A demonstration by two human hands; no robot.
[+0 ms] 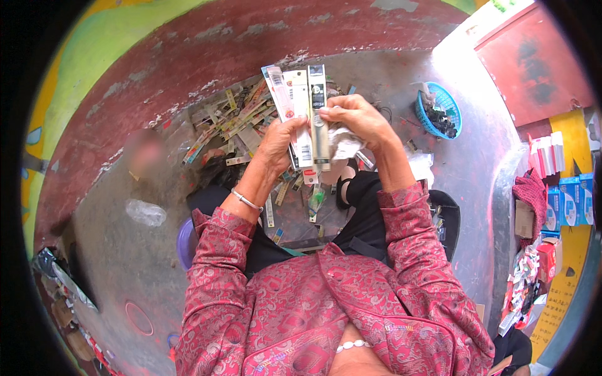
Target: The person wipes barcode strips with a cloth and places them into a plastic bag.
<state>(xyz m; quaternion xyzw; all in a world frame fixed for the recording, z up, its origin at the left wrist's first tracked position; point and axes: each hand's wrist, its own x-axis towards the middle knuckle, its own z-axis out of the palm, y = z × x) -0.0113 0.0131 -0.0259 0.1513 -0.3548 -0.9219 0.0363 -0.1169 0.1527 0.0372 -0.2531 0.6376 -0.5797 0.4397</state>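
Note:
Up in front of me, my left hand (274, 145) pinches a fan of slim, flat printed packets (300, 94), the thumb lying across their front. Beside them stands a narrow packet (319, 147), upright, dark and patterned at the top with a see-through lower part. My right hand (360, 119) grips it along its right edge between thumb and fingers. Crumpled white material (343, 143) shows below the right hand; whether that hand holds it too, I cannot tell. Behind and beneath, a loose pile of similar slim packets (241, 119) covers the floor.
A blue basket (458, 103) with dark items stands at the far right. On the left floor lie a clear plastic bag (145, 213) and a pink ring (139, 318). A purple basin (185, 245) sits by my left leg. Blue boxes (569, 202) line the right wall.

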